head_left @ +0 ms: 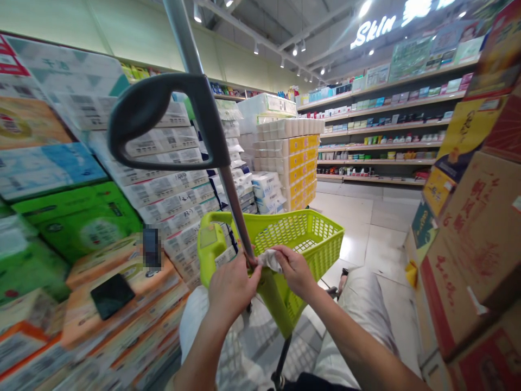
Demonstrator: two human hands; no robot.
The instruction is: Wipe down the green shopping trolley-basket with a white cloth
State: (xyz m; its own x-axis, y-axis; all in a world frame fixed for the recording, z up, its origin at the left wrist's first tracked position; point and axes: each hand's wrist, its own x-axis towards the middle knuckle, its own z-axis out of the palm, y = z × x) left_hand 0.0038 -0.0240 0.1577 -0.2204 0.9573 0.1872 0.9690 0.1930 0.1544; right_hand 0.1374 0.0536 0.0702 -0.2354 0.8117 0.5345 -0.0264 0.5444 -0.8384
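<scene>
A lime-green plastic shopping basket (pixel 321 233) stands in front of me. Its grey metal pull pole (pixel 234 201) rises towards the camera and ends in a dark loop handle (pixel 142 111). My left hand (pixel 232 288) is closed round the foot of the pole where it meets the basket's green frame. My right hand (pixel 295 271) pinches a white cloth (pixel 269 259) against that same joint. My knees in light trousers (pixel 362 304) show below the basket.
Stacked packs of tissue and paper rolls (pixel 163 184) fill the left side, with a black phone (pixel 112 295) lying on an orange pack. Brown cartons (pixel 476 244) tower on the right. A tiled aisle (pixel 374 217) runs ahead to shelves (pixel 378 141) of bottles.
</scene>
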